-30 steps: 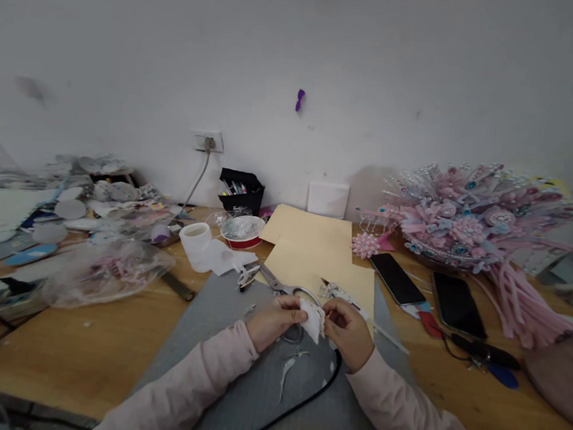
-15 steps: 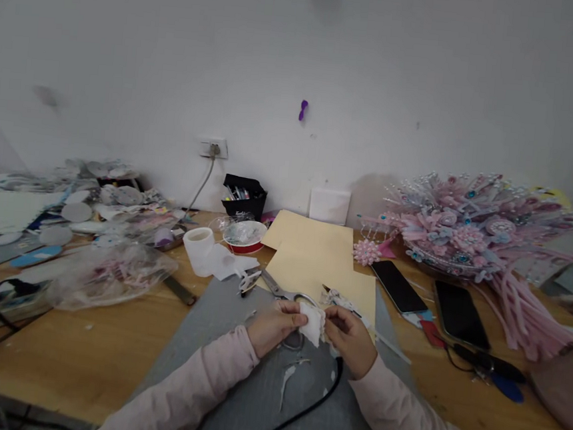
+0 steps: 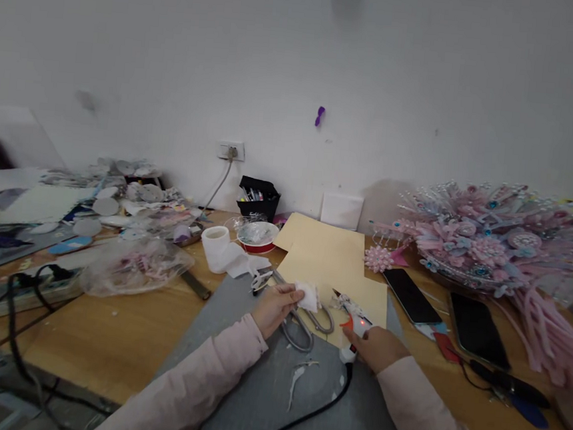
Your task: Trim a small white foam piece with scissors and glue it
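My left hand [image 3: 274,305] pinches a small white ruffled fabric piece [image 3: 307,297] just above the grey mat [image 3: 235,344]. My right hand [image 3: 374,346] lies over the handle of a white hot glue gun [image 3: 355,318] with a red light; its fingers curl round the handle. The gun's nozzle points up and left over the beige paper [image 3: 327,259]. A black cord [image 3: 299,410] runs from the gun across the mat. Large scissors [image 3: 302,320] lie on the mat between my hands.
A white ribbon roll [image 3: 216,246], a red-rimmed spool [image 3: 257,236] and a black pen box [image 3: 258,199] stand behind. Two dark phones [image 3: 412,296] [image 3: 480,322] and a pink beaded bouquet [image 3: 490,236] lie on the right. Plastic bags and discs [image 3: 131,265] clutter the left.
My right hand let go of the white fabric and moved right onto the glue gun. My left hand keeps the fabric. The view shifted left.
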Motion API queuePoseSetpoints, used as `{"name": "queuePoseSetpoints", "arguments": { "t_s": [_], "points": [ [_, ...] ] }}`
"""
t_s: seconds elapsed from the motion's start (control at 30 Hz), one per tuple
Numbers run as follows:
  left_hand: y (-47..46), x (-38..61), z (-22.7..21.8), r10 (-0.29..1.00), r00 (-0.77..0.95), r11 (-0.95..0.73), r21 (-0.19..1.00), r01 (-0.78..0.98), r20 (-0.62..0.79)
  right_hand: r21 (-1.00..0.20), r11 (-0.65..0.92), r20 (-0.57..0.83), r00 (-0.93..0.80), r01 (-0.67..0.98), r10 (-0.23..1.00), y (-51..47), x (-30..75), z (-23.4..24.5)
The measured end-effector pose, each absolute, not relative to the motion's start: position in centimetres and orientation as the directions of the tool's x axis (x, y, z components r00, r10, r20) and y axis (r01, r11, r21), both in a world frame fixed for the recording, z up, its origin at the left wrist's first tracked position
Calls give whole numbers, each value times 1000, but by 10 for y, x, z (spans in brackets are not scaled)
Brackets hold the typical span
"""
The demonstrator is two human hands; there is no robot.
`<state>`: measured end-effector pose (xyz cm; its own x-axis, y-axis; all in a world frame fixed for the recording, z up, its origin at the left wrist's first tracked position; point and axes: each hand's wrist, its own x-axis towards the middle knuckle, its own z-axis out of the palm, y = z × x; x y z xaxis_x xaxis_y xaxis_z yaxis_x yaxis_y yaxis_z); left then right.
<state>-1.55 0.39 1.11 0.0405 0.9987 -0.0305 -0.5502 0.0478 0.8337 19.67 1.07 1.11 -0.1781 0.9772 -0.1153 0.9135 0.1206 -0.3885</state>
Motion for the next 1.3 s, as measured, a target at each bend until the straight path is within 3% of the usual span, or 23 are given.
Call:
{"name": "queuePoseSetpoints", "arguments": {
  "t_s": [0.2,0.37,0.43,0.53,0.63,0.73,0.8,0.9,1.07,1.13,1.3],
  "points": [
    [4,-14,9,996,72,81,834,-546,-50,-506,-35,-358,-172,862,918,15,196,9],
    [15,-31,14,990,-133,-52,764,-643,-44,-705,-161,-313,-99,690,945,15,191,14],
    [19,-39,16,983,-175,-70,752,-655,-61,-839,-200,-271,-71,506,960,13,187,19],
    [22,-46,15,983,-164,-50,752,-657,-78,-968,-240,-244,-66,71,967,8,178,26],
    [24,-48,12,985,-134,-6,759,-651,-107,-871,-294,-255,-151,-393,955,-1,168,29],
    [24,-47,10,985,-106,37,761,-647,-138,-716,-379,-230,-314,-586,921,-9,162,30],
    [24,-46,11,986,-87,56,762,-645,-145,-691,-407,-193,-390,-597,900,-13,160,28],
    [23,-45,12,987,-58,81,770,-632,-152,-773,-319,-101,-390,-549,915,-16,159,21],
    [22,-44,11,986,-35,109,788,-606,-163,-973,-51,28,-336,-224,941,-22,159,1],
    [21,-43,10,985,-24,120,790,-601,-168,-994,26,64,-360,-109,931,-25,160,-4],
    [20,-41,11,981,17,165,790,-590,-192,-995,95,88,-389,-3,917,-27,162,0]
  ]
}}
